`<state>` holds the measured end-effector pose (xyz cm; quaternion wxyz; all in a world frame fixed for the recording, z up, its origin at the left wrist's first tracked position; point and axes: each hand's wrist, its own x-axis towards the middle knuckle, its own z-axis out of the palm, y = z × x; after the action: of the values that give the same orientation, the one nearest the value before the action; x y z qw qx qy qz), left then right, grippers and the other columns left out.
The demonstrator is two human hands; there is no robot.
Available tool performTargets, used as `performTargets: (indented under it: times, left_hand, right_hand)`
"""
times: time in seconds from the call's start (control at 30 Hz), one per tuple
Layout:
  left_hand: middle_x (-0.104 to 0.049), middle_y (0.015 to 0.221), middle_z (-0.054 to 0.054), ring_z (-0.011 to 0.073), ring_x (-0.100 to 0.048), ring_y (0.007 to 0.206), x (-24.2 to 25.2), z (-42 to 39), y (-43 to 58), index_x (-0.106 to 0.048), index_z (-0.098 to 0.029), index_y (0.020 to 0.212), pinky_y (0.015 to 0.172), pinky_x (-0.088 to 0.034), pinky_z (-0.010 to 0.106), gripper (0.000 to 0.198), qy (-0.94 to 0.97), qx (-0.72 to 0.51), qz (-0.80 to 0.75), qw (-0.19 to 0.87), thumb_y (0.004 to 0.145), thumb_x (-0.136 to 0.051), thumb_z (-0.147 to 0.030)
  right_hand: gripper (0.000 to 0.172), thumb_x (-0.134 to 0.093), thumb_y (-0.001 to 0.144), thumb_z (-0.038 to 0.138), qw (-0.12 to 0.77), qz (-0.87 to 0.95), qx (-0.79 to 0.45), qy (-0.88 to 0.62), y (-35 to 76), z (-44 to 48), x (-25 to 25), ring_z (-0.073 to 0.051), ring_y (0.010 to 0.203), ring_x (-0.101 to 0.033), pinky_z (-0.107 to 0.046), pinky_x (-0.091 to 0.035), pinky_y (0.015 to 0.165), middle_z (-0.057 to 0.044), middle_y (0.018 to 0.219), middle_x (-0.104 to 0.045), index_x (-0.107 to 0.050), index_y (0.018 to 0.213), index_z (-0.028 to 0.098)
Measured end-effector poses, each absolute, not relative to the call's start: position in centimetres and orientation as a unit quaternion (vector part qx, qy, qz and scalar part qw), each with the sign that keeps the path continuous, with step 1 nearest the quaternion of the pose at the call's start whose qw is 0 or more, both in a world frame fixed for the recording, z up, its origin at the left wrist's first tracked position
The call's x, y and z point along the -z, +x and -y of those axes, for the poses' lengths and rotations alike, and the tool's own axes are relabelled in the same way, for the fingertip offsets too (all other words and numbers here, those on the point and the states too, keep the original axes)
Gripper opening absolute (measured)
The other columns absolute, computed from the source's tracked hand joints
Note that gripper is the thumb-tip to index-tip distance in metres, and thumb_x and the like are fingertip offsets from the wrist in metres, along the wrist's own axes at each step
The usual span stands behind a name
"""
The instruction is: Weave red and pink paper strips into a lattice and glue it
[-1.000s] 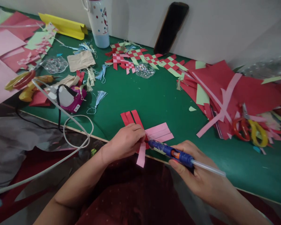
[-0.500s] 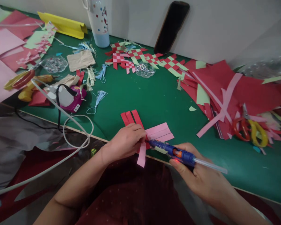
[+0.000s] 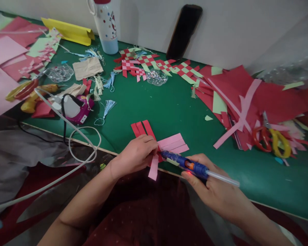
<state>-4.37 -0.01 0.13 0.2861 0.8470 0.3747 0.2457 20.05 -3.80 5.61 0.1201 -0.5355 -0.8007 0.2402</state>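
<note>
Fingers of the left hand (image 3: 142,150) are pinching the crossed red paper strips (image 3: 150,130) and pink paper strips (image 3: 170,141) at the green surface (image 3: 169,109)'s near edge, red ends spreading beyond those fingers, pink ends lying just right of them, and one pink tail (image 3: 153,169) pointing down below. Fingers of the right hand (image 3: 213,181) are gripping the blue hot-glue gun (image 3: 199,168), its nozzle aiming at the join beside the left fingertips, its clear glue stick (image 3: 223,178) jutting behind. Good gluing is probably demanding flat, steady strips, light squeezing, and skin staying clear of the tip.
</note>
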Motion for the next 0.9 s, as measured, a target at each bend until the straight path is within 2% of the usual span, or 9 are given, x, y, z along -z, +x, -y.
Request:
performTargets:
  times: [0.13,0.53,0.7,0.8,0.87,0.9]
  left_hand:
    - [-0.06,0.084,0.005,0.0183,-0.055,0.08,-0.3,0.0,-4.4,-0.053,-0.018,0.081,0.072,-0.044,0.029,0.013,0.843,-0.247,-0.369,0.303,0.088,-0.048,-0.009]
    - [-0.058,0.082,0.003,0.0172,-0.053,0.078,-0.1,0.0,-4.4,-0.051,-0.019,0.079,0.07,-0.043,0.028,0.014,0.846,-0.24,-0.378,0.289,0.087,-0.048,-0.007]
    - [-0.057,0.081,0.003,0.0166,-0.053,0.077,-0.2,0.1,-4.2,-0.051,-0.018,0.077,0.071,-0.043,0.028,0.017,0.84,-0.226,-0.401,0.286,0.082,-0.05,-0.002]
    - [-0.061,0.087,0.003,0.0174,-0.056,0.082,-0.2,0.1,-4.1,-0.053,-0.018,0.086,0.075,-0.046,0.029,0.016,0.83,-0.222,-0.419,0.294,0.081,-0.054,-0.003]
    - [-0.062,0.091,0.003,0.0178,-0.057,0.084,-0.2,0.2,-4.0,-0.053,-0.018,0.098,0.077,-0.047,0.031,0.022,0.824,-0.222,-0.427,0.298,0.081,-0.057,-0.005]
    - [-0.062,0.092,0.003,0.0178,-0.058,0.084,-0.2,0.2,-4.0,-0.052,-0.018,0.103,0.078,-0.048,0.031,0.026,0.821,-0.223,-0.432,0.299,0.081,-0.058,-0.006]
  right_hand:
    - [0.012,-0.049,0.093,0.034,0.122,0.82,-0.23,-0.509,20.3,3.8,-5.3,-0.02,0.078,-0.065,-0.032,-0.051,0.067,-0.004,0.086,-0.068,-0.054,0.096,0.024]
    - [0.012,-0.048,0.094,0.036,0.128,0.831,-0.202,-0.503,20.4,3.8,-5.1,-0.021,0.074,-0.065,-0.032,-0.051,0.064,-0.004,0.083,-0.067,-0.052,0.096,0.025]
    - [0.025,-0.047,0.093,0.049,0.188,0.775,-0.155,-0.582,23.2,4.1,-5.7,-0.021,0.066,-0.065,-0.034,-0.052,0.06,-0.005,0.089,-0.064,-0.052,0.101,0.026]
    - [0.041,-0.044,0.09,0.06,0.214,0.745,-0.031,-0.631,26.3,4.1,-5.6,-0.029,0.085,-0.067,-0.045,-0.055,0.076,-0.01,0.106,-0.061,-0.053,0.112,0.026]
    - [0.054,-0.038,0.09,0.064,0.185,0.718,0.053,-0.669,28.3,4.0,-5.1,-0.041,0.108,-0.06,-0.06,-0.047,0.092,-0.016,0.117,-0.059,-0.048,0.127,0.027]
    - [0.06,-0.035,0.09,0.065,0.151,0.703,0.071,-0.691,29.2,3.8,-4.8,-0.046,0.116,-0.055,-0.066,-0.042,0.094,-0.018,0.121,-0.058,-0.042,0.135,0.027]
